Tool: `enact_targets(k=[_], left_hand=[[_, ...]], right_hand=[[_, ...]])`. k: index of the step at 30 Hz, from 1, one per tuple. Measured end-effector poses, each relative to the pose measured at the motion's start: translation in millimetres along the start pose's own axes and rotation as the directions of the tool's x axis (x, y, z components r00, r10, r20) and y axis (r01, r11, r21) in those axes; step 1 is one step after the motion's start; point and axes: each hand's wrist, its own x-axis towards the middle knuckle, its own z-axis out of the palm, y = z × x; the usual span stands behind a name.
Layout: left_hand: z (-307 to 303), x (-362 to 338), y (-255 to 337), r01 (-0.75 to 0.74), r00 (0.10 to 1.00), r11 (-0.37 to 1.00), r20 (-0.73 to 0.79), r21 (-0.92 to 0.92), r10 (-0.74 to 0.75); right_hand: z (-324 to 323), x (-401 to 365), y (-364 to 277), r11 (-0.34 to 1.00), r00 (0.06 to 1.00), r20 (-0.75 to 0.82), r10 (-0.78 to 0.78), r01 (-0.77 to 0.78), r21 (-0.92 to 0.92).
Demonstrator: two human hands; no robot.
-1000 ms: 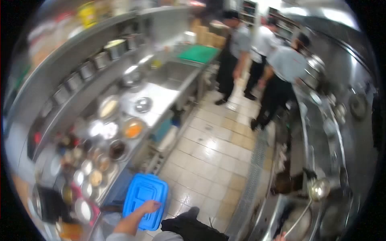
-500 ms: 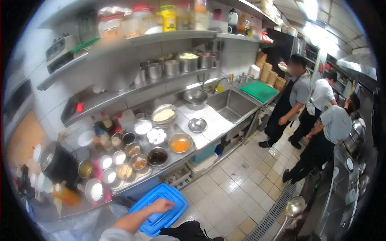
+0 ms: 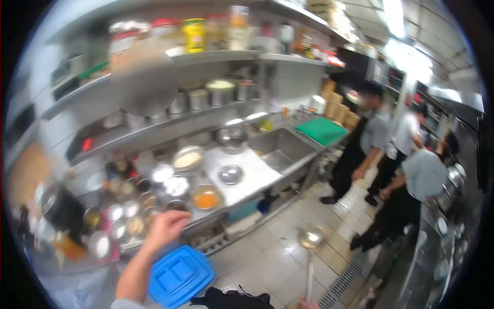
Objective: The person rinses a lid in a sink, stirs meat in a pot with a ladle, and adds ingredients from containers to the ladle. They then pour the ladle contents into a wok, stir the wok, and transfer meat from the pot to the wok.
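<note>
My left hand (image 3: 170,226) reaches over the front edge of the counter, close to a bowl of dark contents (image 3: 177,206). Its fingers are drawn together and blurred; whether anything is between them is hidden. Just beyond are a bowl with orange-yellow egg yolk-like contents (image 3: 206,200) and a bowl of white pieces (image 3: 176,186). Below the forearm lies a blue plastic lid or tub (image 3: 180,275). At the bottom edge, my right hand (image 3: 309,304) is closed round the long handle of a metal ladle (image 3: 312,238), whose bowl is raised over the floor.
Several seasoning bowls and bottles crowd the left of the steel counter (image 3: 242,198). A metal bowl (image 3: 230,174) stands near the sink (image 3: 283,149); a green board (image 3: 322,132) lies beyond it. Three people stand on the right, near a floor drain (image 3: 342,283).
My left hand has risen from above the blue lid towards the counter bowls. The ladle has swung left and up, and my right hand now shows. The view has shifted.
</note>
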Motion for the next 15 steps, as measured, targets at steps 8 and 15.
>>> enact_targets(k=[8, 15], left_hand=[[-12.4, 43.3, 56.5, 0.057, 0.965, 0.998, -0.256, 0.022, -0.049], [-49.5, 99.1, 119.1, 0.193, 0.938, 0.944, -0.334, 0.266, -0.097]], right_hand=[[90.3, -12.9, -136.5, 0.979, 0.994, 0.071, -0.088, 0.099, -0.181], [30.7, 102.0, -128.0, 0.97, 0.935, 0.303, 0.185, -0.123, -0.212]])
